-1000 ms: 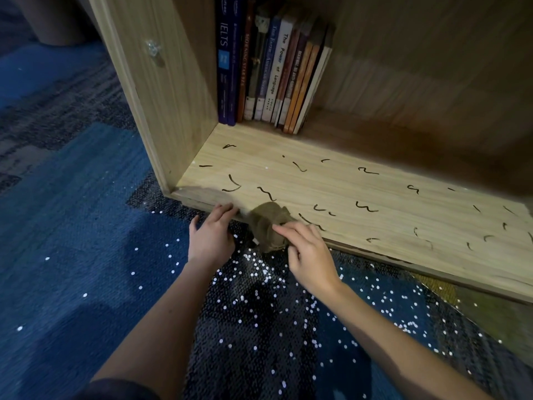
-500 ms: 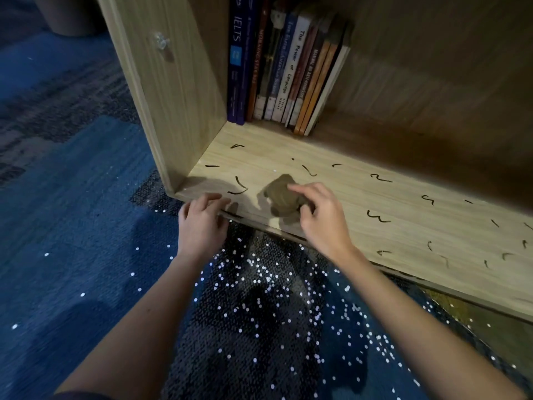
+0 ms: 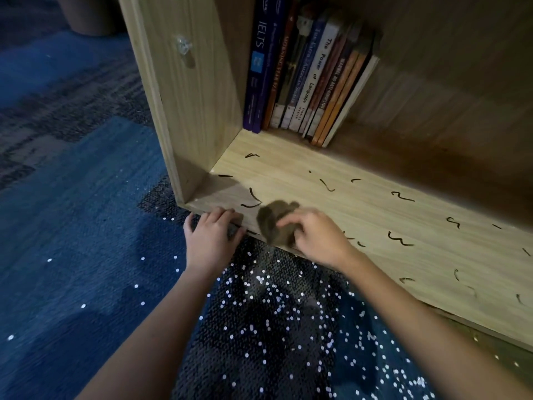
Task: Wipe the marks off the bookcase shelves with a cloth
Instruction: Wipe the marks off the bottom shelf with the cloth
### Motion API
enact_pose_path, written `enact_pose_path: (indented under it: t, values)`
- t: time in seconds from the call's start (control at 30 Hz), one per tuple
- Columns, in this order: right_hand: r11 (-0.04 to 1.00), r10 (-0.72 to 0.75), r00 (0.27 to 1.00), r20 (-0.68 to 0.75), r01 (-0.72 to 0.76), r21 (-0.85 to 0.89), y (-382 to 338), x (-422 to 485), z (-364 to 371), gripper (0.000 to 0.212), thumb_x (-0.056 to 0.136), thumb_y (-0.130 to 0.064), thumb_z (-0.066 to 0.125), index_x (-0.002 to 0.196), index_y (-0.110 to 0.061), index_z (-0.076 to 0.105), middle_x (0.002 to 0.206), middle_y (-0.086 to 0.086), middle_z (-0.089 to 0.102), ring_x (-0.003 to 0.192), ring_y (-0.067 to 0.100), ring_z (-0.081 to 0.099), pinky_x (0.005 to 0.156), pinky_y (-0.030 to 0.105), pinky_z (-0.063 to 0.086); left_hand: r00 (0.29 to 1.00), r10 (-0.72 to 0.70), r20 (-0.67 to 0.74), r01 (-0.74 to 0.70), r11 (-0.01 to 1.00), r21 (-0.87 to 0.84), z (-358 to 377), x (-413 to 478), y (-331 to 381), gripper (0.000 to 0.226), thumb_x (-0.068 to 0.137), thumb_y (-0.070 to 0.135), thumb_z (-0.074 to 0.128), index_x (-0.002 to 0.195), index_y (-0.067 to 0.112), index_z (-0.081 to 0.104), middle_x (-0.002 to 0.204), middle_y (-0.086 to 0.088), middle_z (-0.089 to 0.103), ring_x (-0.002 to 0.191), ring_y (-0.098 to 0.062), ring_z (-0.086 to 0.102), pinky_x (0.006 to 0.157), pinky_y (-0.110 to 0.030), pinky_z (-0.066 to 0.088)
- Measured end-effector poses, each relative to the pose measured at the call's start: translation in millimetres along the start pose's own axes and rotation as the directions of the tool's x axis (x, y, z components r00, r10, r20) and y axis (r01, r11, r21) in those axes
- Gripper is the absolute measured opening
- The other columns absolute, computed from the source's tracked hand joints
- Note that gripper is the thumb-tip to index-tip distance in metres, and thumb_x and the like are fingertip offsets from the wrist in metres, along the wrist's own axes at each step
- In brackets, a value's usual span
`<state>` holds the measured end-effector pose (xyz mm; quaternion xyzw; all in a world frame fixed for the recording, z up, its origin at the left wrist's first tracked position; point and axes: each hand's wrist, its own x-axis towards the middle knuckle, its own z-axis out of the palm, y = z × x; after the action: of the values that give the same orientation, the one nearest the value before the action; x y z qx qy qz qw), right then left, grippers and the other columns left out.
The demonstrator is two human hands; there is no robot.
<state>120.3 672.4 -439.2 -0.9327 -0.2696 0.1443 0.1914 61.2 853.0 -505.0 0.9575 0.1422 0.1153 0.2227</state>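
Cloth: the brown cloth [image 3: 274,223] is bunched into a wad and sits on the front strip of the bottom shelf [image 3: 317,166], near its left end. A wad fits under the fingers and puts the pressure on a small patch.
Right hand: the right hand [image 3: 317,241] is closed on the cloth. Its fingers are curled over the top of the wad and press it onto the wood. Both are blurred, so whether a mark lies under the cloth is hard to say.
Left hand: the left hand [image 3: 212,238] holds no cloth. Its fingers are bent over the front lip of the shelf just left of the cloth, with the thumb out to the side. This is probably a brace for the body while the other hand rubs.
Marks: dark squiggles [image 3: 399,239] are scattered over most of the shelf, from the left corner out to the right edge of view. Most of the wiping looks not yet done.
Books: a row of books [image 3: 305,79] stands at the back left against the side panel [image 3: 184,96], well apart from the cloth and out of its way.
Floor: blue carpet [image 3: 86,226] dotted with white specks [image 3: 268,298] lies under both forearms.
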Motion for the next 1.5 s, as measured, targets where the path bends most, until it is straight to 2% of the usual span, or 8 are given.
enact_pose_path:
  t: [0.13, 0.23, 0.5, 0.7, 0.83, 1.1, 1.3, 1.5]
  values:
    - [0.956, 0.023, 0.996, 0.083, -0.046, 0.29, -7, -50, -11, 0.045, 0.086, 0.006, 0.043, 0.1, -0.031, 0.065, 0.108, -0.017, 0.053, 0.063, -0.004, 0.052, 0.056, 0.012, 0.042, 1.0, 0.016, 0.026, -0.016, 1.0, -0.018, -3, -2, -1, 0.03, 0.09, 0.027, 0.055, 0.12, 0.029, 0.058, 0.128, 0.01, 0.054, 0.119, -0.015, 0.048, 0.107, -0.039, 0.015]
    - [0.916, 0.063, 0.984, -0.168, 0.009, 0.401, -6, -54, -11, 0.052, 0.084, 0.007, 0.044, 0.097, -0.042, 0.06, 0.109, -0.019, 0.056, 0.078, 0.001, 0.053, 0.065, 0.021, 0.043, 0.998, 0.043, 0.048, -0.039, 0.996, -0.082, -8, -4, -2, 0.034, 0.089, 0.018, 0.055, 0.121, 0.026, 0.059, 0.132, 0.01, 0.053, 0.124, -0.014, 0.045, 0.108, -0.037, 0.018]
    - [0.989, -0.124, 0.954, -0.274, 0.142, 0.048, -13, -43, 20, 0.046, 0.082, 0.009, 0.049, 0.12, -0.015, 0.06, 0.113, -0.004, 0.058, 0.105, 0.011, 0.045, 0.098, 0.019, 0.032, 0.999, -0.037, -0.01, 0.033, 0.961, -0.276, -21, -8, -2, 0.031, 0.086, 0.004, 0.055, 0.114, 0.014, 0.065, 0.124, 0.002, 0.058, 0.113, -0.019, 0.053, 0.095, -0.033, 0.042]
    - [0.918, -0.023, 0.957, -0.288, 0.134, 0.374, -40, 16, 0, 0.05, 0.083, 0.0, 0.06, 0.13, -0.012, 0.05, 0.117, -0.001, 0.043, 0.113, 0.013, 0.039, 0.107, 0.027, 0.033, 0.988, -0.125, -0.09, 0.077, 0.906, -0.416, -38, 11, 8, 0.026, 0.092, 0.007, 0.049, 0.113, 0.006, 0.064, 0.119, -0.007, 0.057, 0.108, -0.021, 0.053, 0.086, -0.018, 0.034]
    - [0.735, 0.001, 0.991, -0.131, 0.088, 0.672, -45, 39, -6, 0.053, 0.087, 0.001, 0.055, 0.136, -0.011, 0.04, 0.136, 0.004, 0.039, 0.119, 0.009, 0.039, 0.094, 0.006, 0.034, 0.92, -0.354, -0.17, 0.189, 0.778, -0.599, -42, 20, 16, 0.035, 0.095, 0.011, 0.042, 0.128, 0.005, 0.052, 0.126, -0.011, 0.051, 0.118, -0.022, 0.047, 0.096, -0.021, 0.032]
    - [0.977, 0.119, 0.969, -0.216, -0.075, 0.199, 19, 61, 7, 0.038, 0.091, -0.001, 0.043, 0.125, -0.011, 0.055, 0.127, 0.006, 0.05, 0.123, 0.024, 0.039, 0.105, 0.034, 0.032, 0.925, -0.209, 0.317, 0.156, 0.97, 0.184, -29, 53, 34, 0.076, 0.081, 0.063, 0.05, 0.141, 0.019, 0.031, 0.145, -0.016, 0.028, 0.132, -0.036, 0.026, 0.108, -0.048, 0.02]
    - [0.99, 0.131, 0.972, -0.193, -0.119, 0.071, 23, 64, 20, 0.038, 0.095, -0.012, 0.038, 0.131, -0.011, 0.049, 0.141, 0.006, 0.041, 0.128, 0.025, 0.032, 0.106, 0.031, 0.025, 0.874, -0.147, 0.463, 0.062, 0.979, 0.194, -51, 72, 33, 0.042, 0.081, 0.019, 0.061, 0.12, 0.008, 0.05, 0.114, -0.013, 0.05, 0.107, -0.035, 0.05, 0.084, -0.041, 0.047]
    - [0.994, 0.083, 0.966, -0.245, -0.097, -0.044, 28, 63, 24, 0.04, 0.094, -0.011, 0.038, 0.133, -0.018, 0.047, 0.144, 0.002, 0.04, 0.126, 0.022, 0.036, 0.105, 0.027, 0.026, 0.963, 0.065, 0.26, -0.143, 0.945, 0.293, -64, 109, 41, 0.039, 0.087, 0.001, 0.053, 0.125, 0.006, 0.048, 0.126, -0.017, 0.043, 0.115, -0.035, 0.044, 0.092, -0.041, 0.044]
